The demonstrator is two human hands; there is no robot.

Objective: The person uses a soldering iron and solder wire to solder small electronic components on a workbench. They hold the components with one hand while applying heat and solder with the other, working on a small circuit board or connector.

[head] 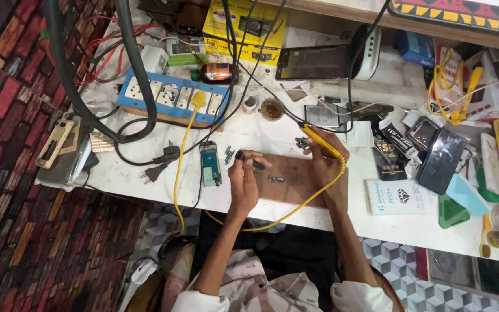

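My right hand point(326, 157) grips a yellow soldering iron point(320, 140) whose tip points left at a small circuit part point(301, 143) on the bench. A yellow cord point(295, 211) runs from the iron down over the table edge. My left hand point(242, 184) pinches a thin black tool point(250, 160) above a brown wooden work board point(295, 182). A small grey component point(276, 179) lies on the board between my hands. A blue phone circuit board point(209, 163) rests just left of my left hand.
A blue socket strip point(171, 95) with a yellow plug, tangled cables and a thick black hose point(140, 63) fill the left. Small jar point(272, 108), brown bottle point(215, 73), dark tablet point(316, 62) behind. Phones, boxes, green wedge point(451, 212) and cups crowd the right.
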